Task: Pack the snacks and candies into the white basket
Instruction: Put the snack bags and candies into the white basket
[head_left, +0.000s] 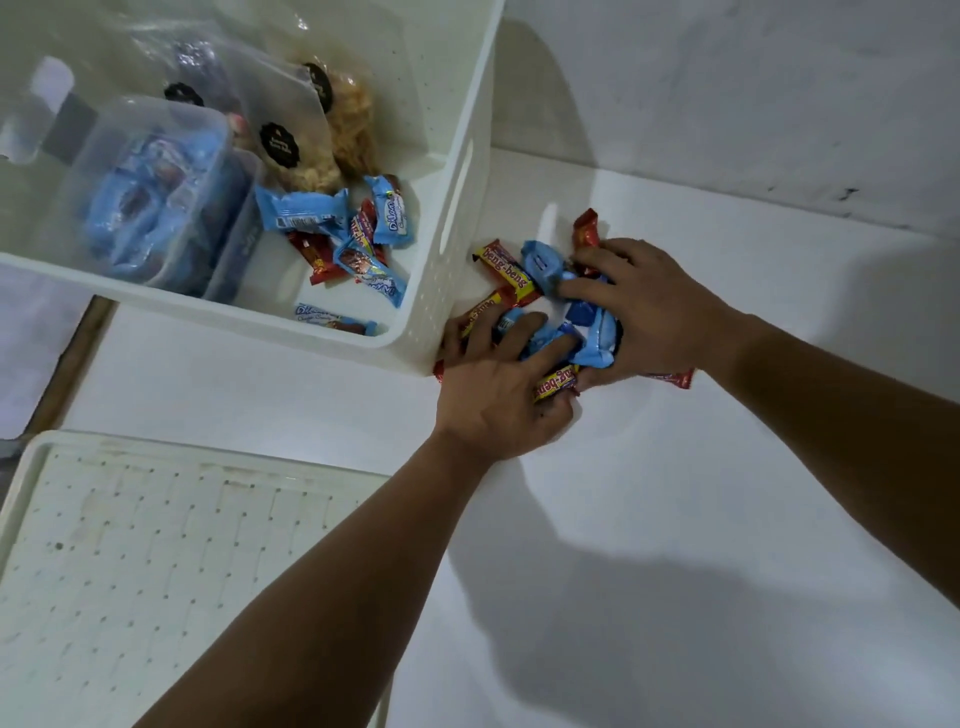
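A pile of red and blue candy wrappers lies on the white surface just right of the white basket. My left hand presses on the pile from the near side, its fingers curled over blue and red wrappers. From the right, my right hand closes on the same pile. Inside the basket lie several loose candies, clear bags of crackers and a clear plastic tub with blue packs in it.
A white perforated lid or tray lies at the near left. A white wall rises just behind the pile. A wooden edge shows at the far left, beyond the white surface.
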